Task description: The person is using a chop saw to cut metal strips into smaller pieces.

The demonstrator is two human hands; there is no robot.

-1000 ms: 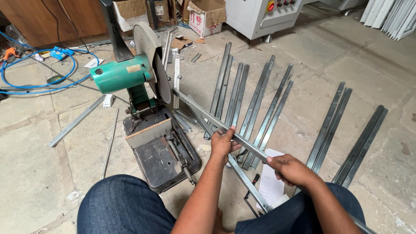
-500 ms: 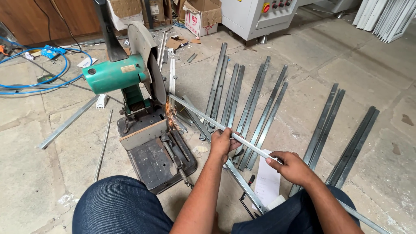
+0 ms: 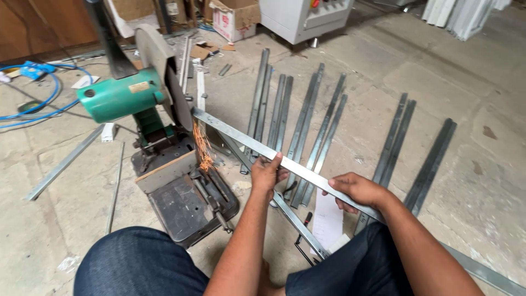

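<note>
1. The concrete floor (image 3: 482, 71) is carrying everything here, and the view is now sitting closer and tighter on the work than it was half a second ago.
2. The green chop saw (image 3: 137, 98) is standing on its dark base at the left; orange sparks (image 3: 204, 148) are now flying beneath its disc, where a moment earlier none were showing.
3. The long metal channel (image 3: 307, 172) is lying slantwise from the disc, across the person's lap, toward the lower right (its far end is meeting the blade).
4. Cut metal strips (image 3: 307, 115) are lying in pairs on the floor beyond it.
5. An open cardboard box (image 3: 233, 19) is sitting at the top; I cannot tell what it is holding.
6. The right hand (image 3: 359, 192) is clenching around the channel, nearer the body.
7. The left hand (image 3: 268, 172) is gripping the channel, fingers (image 3: 278, 159) curling over its top edge, nearer the saw.
</note>
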